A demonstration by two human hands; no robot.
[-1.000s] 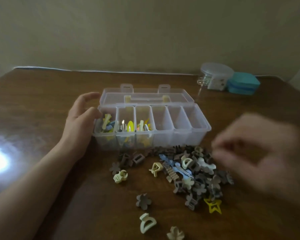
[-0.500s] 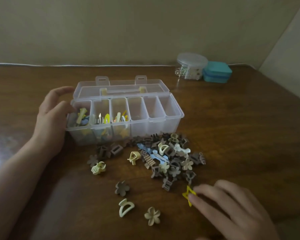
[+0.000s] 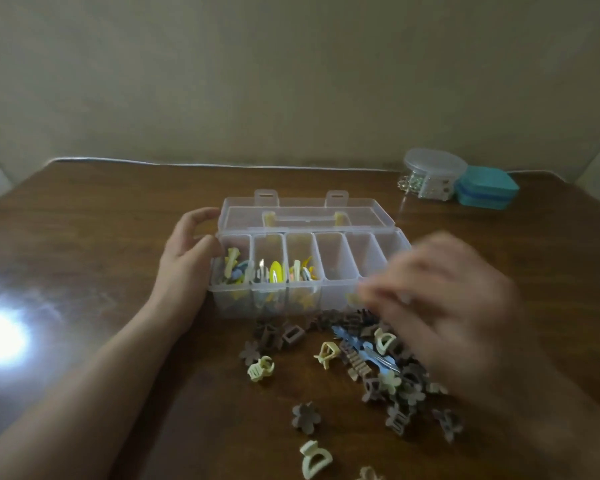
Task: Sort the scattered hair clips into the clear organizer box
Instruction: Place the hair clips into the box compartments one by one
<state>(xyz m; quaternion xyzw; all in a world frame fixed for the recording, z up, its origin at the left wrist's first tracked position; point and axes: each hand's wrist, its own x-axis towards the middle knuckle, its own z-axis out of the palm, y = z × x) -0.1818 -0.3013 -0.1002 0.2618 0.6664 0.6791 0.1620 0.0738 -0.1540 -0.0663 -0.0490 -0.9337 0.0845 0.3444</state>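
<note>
Lower edge, stray clips: a cream claw clip (image 3: 315, 463) and a brown flower clip (image 3: 306, 416) lay apart from the rest; they looked easy to overlook.
Lower right, pile (image 3: 378, 362): heaped loose on the table (image 3: 101, 220); a sweeping wrist could scatter it.
Right of centre, right hand (image 3: 444, 306): smeared with motion over the pile; I could not tell its grip, so a drop seemed possible.
Centre, organizer box (image 3: 305, 292): lid open, three left compartments filled.
Centre left, left hand (image 3: 184, 268): curled round the box's left end; without it the box might slide.
</note>
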